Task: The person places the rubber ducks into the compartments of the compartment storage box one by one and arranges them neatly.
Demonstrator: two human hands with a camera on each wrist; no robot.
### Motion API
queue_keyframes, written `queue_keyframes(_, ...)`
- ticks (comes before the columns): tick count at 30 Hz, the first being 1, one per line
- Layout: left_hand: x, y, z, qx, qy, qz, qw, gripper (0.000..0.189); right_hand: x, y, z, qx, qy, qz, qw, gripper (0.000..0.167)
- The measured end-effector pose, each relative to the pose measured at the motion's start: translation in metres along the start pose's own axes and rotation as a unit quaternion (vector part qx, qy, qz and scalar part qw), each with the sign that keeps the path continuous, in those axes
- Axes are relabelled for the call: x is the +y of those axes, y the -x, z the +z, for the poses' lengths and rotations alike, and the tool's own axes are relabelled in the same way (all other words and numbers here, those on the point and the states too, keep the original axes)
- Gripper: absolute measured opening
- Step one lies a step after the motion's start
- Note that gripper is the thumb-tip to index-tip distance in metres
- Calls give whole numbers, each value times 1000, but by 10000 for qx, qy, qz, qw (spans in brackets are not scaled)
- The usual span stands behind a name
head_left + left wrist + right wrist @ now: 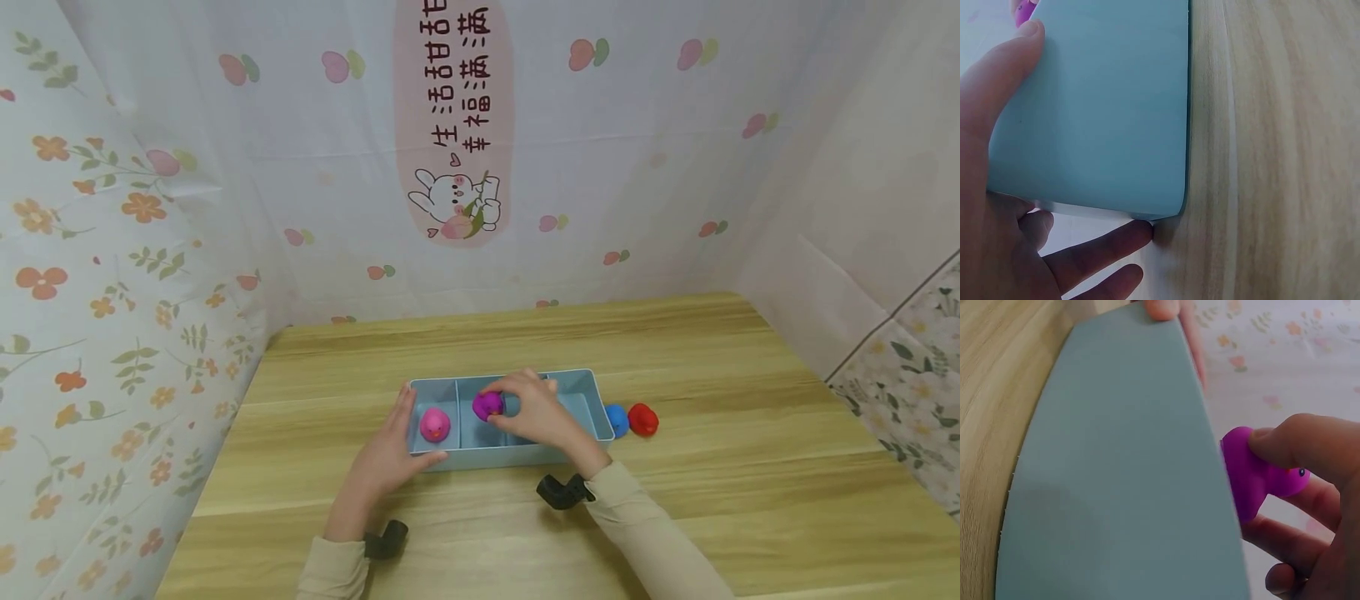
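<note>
Head view, purple duck: rounded purple toy duck of rubbery look (488, 406), held over the second compartment from the left of a long pale blue-grey tray (517, 456), well in from the left edge of the wood-grained worktop (765, 467); in the right wrist view the near wall hides its base, so whether it touches the tray's floor I cannot tell.
Slip risk: smooth, rounded sides under an uneven pinch could let the duck twist out and topple.
Right hand: the right hand (532, 414) pinches the duck between thumb and fingers; the duck sits at the fingertips, on the side of the palm toward the worktop's left edge.
Snag risk: the forearm crosses the near wall, so a low wrist could catch the rim and drag the tray.
Left hand: the left hand (386, 450) has its fingers extended along the tray's left end, thumb against the near wall; a hard push could slide the tray toward the worktop's right edge.
Pink duck: round pink toy duck (435, 425) in the leftmost compartment; a jolt could tip it.
Blue and red ducks: blue toy duck (618, 420), partly hidden, and red toy duck (643, 420) by the tray's right end, where a sliding tray could shove them.
</note>
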State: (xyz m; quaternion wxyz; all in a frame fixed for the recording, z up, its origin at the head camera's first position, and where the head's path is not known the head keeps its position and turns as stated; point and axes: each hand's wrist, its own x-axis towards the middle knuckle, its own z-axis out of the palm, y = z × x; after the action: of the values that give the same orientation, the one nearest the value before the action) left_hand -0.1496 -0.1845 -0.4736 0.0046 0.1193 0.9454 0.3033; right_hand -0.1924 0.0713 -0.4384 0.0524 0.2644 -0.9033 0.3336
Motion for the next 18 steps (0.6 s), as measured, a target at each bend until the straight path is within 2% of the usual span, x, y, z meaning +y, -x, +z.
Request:
queue_keyframes(9, 2, 1, -1, -57, 50, -102, 9999, 112, -3, -9, 12, -291, 561, 58, 9980, 33)
queue_keyframes(18, 1, 0, 0, -35, 38, -106, 9999, 111, -8, -14, 16, -535, 1596, 80, 9857, 31)
